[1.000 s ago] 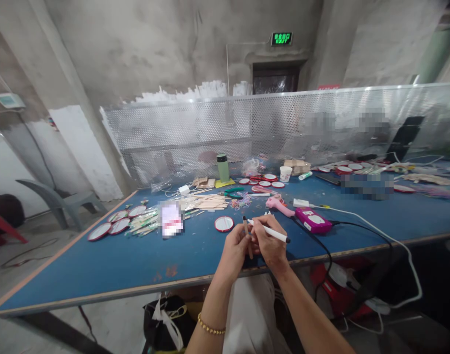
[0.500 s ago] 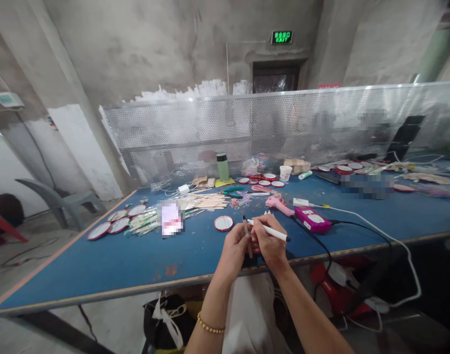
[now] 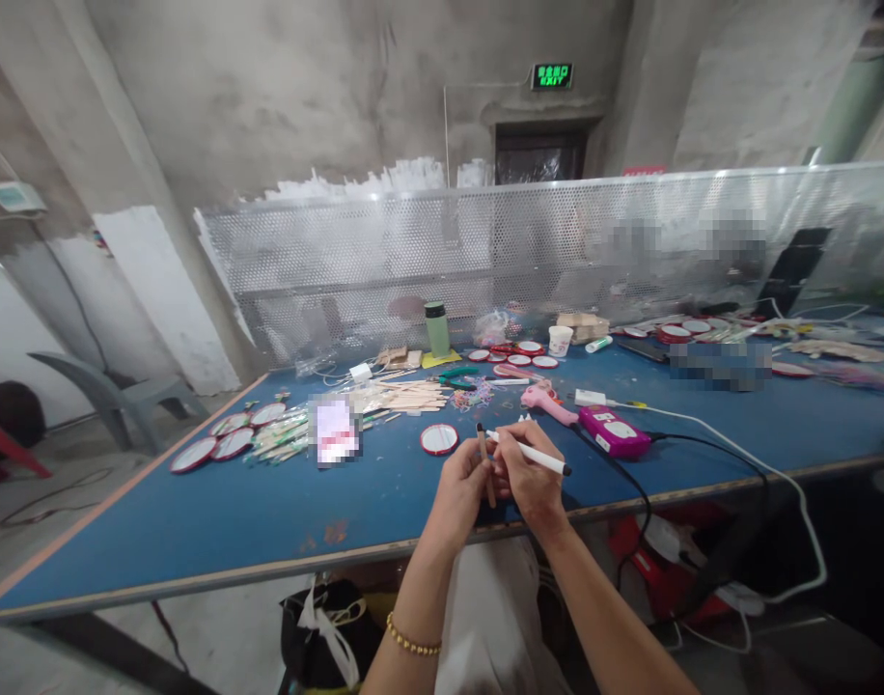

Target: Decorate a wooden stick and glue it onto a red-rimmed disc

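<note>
Near the table's front edge, my left hand is closed around a flat wooden stick, held nearly upright. The stick's upper end is black. My right hand grips a white marker pen with a black end; its tip points left at the stick, just below the blackened end. Whether tip and stick touch is too small to tell. Just beyond my left hand lies a round white disc with a red rim. A pink glue gun rests beyond my right hand.
On the blue table lie a purple box with cables, wooden sticks, green-handled pliers and more red-rimmed discs. A green bottle and paper cup stand near the perforated metal screen.
Both hands hold nearly the same pose, with the marker at the stick's upper part throughout. Only a very slight shift of the whole view shows.
</note>
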`<state>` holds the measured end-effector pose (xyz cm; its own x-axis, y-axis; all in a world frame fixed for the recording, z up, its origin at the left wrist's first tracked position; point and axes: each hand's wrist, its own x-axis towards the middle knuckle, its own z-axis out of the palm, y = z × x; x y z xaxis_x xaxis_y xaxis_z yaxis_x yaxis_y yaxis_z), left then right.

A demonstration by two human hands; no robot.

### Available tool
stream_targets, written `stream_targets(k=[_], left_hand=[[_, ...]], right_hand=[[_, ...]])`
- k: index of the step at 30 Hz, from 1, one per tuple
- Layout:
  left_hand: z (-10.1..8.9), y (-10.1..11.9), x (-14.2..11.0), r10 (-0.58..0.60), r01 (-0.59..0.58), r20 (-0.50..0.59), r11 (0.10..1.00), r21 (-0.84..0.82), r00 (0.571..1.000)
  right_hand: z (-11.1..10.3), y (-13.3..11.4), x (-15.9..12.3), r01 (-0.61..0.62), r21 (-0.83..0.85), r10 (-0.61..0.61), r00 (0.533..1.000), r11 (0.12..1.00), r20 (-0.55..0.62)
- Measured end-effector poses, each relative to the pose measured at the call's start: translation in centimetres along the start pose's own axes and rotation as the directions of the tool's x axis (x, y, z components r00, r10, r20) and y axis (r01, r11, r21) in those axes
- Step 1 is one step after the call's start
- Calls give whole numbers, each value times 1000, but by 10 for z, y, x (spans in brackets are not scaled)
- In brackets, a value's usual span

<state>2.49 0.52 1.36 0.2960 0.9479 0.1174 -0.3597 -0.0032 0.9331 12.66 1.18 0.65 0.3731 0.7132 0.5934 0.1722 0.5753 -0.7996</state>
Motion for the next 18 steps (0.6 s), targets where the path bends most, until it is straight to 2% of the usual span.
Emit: stream_targets(k=[12, 18], left_hand=[[2, 2, -1, 27, -26, -33, 999, 41, 999], [1, -1, 1, 61, -60, -30, 998, 27, 998]], right_hand=[[-1, -1, 0, 33, -56, -31, 999, 998, 33], [-2, 0, 2, 121, -109, -116, 992, 987, 50]])
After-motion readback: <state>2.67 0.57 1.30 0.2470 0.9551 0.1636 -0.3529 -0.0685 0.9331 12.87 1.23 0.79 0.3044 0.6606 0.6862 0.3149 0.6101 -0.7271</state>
